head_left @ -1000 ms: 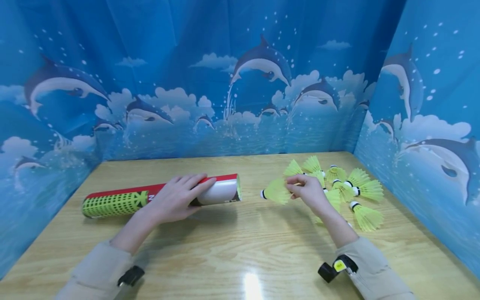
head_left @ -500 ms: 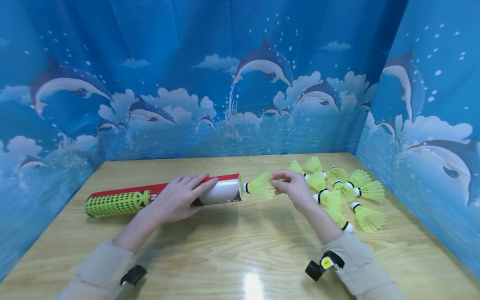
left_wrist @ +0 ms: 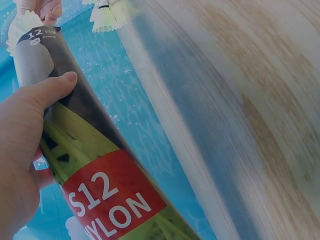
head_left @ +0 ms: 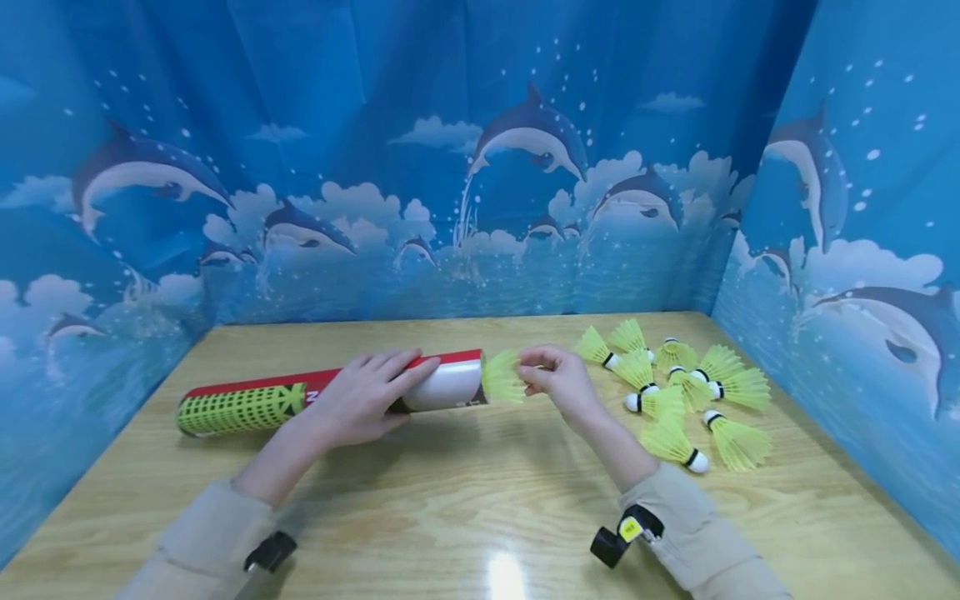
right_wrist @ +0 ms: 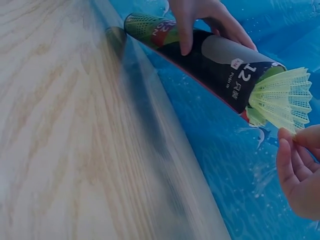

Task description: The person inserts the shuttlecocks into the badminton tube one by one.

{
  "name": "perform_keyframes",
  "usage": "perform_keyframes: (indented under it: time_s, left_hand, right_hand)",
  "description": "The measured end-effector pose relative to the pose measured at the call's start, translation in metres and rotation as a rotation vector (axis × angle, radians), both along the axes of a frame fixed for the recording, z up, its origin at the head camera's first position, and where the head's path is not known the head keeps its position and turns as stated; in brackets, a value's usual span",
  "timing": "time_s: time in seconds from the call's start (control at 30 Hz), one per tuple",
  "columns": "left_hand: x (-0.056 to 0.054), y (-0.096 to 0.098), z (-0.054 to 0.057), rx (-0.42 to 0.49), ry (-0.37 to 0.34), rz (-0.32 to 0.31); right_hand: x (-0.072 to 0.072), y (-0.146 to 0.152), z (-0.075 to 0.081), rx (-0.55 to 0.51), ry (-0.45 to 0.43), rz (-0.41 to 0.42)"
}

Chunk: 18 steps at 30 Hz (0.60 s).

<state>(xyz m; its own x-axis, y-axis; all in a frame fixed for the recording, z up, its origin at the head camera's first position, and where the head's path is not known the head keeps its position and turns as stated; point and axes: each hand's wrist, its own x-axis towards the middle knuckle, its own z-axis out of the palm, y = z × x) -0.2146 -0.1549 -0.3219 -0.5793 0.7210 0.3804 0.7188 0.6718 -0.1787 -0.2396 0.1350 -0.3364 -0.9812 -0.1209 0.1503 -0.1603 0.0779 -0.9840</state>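
Observation:
My left hand [head_left: 367, 396] grips a long shuttlecock tube [head_left: 446, 382] around its right half, thumb on the near side. Printed red, green, black and grey, the tube [left_wrist: 115, 190] lies sideways with its open end to the right. A yellow shuttlecock [head_left: 502, 377] is partly inside that end, its head hidden and its flared skirt sticking out. At the skirt's outer edge, thumb and fingers of my right hand [head_left: 558, 379] pinch the shuttlecock [right_wrist: 282, 97]. The right wrist view shows this pinch at the rim of the skirt.
Several loose yellow shuttlecocks [head_left: 660, 404] lie spread over the right side of the wooden table [head_left: 420, 517]. Blue dolphin-printed curtains [head_left: 375, 275] stand along the table's back and sides.
My right hand has moved left with the shuttlecock, whose head has gone from outside the tube to inside its open end. The left hand keeps its hold on the tube.

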Motion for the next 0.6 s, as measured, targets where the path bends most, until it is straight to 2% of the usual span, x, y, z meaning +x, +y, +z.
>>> perform_keyframes:
  time_s: [0.17, 0.43, 0.6]
  left_hand:
    - [0.0, 0.001, -0.001, 0.002, 0.011, -0.018]
    - [0.001, 0.002, 0.0, 0.0, 0.007, -0.012]
    - [0.0, 0.001, 0.001, -0.001, -0.007, -0.001]
  right_hand:
    - [0.001, -0.007, -0.004, 0.0, 0.046, -0.013]
    - [0.002, -0.009, -0.005, 0.142, 0.088, -0.065]
    - [0.001, -0.012, -0.003, 0.17, 0.094, -0.078]
